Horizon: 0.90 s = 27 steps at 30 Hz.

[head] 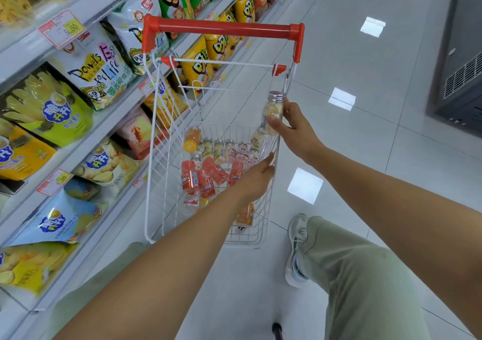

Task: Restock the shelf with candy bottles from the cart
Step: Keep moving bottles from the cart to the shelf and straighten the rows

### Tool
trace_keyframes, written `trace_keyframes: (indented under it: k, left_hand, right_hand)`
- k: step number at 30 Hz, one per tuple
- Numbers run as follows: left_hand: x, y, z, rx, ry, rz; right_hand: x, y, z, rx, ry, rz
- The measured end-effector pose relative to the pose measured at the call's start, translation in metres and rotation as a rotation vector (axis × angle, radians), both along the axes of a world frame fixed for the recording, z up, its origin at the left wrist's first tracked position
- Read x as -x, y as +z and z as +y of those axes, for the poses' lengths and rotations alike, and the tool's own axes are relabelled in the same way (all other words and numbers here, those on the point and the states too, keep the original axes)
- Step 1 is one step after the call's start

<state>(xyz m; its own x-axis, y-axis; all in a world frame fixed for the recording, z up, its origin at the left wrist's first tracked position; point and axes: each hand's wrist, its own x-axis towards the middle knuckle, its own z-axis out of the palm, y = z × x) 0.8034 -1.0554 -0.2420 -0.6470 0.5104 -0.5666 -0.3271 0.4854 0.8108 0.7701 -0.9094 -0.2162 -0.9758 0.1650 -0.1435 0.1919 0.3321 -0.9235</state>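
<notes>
Above the right rim of the cart (156, 157), the right hand (294, 128) grips a silver-capped candy bottle (272, 107), cap up. Nearer, the left hand (257, 180) reaches inside, fingers (270, 163) extended over the loose red and pale bottles (206, 180).

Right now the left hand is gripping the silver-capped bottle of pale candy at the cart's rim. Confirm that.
Wrong hand. The head view shows the right hand gripping the silver-capped bottle of pale candy at the cart's rim. The left hand reaches down into the basket, over the orange bottles.
</notes>
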Motion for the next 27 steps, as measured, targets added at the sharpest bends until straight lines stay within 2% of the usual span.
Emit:
trace_keyframes:
  k: [7, 11, 15, 18, 20, 27]
  left_hand:
    - [0.028, -0.023, -0.016, 0.322, -0.166, 0.408]
    - [0.05, -0.037, -0.024, 0.412, -0.196, 0.526]
    - [0.07, -0.048, -0.018, 0.491, -0.224, 0.585]
    - [0.078, -0.058, -0.009, 0.467, -0.231, 0.566]
    - [0.082, -0.065, -0.001, 0.443, -0.25, 0.561]
    - [0.105, -0.088, 0.033, 0.394, -0.131, 0.554]
  right_hand:
    - [0.009, -0.02, 0.011, -0.08, 0.015, 0.098]
    - [0.013, -0.03, 0.011, -0.081, -0.053, 0.167]
    - [0.015, -0.037, 0.018, 0.076, -0.154, 0.2]
    - [0.014, -0.034, 0.031, 0.201, -0.286, 0.29]
    - [0.012, -0.034, 0.042, 0.213, -0.359, 0.317]
    - [0.009, -0.057, 0.052, 0.166, -0.236, 0.171]
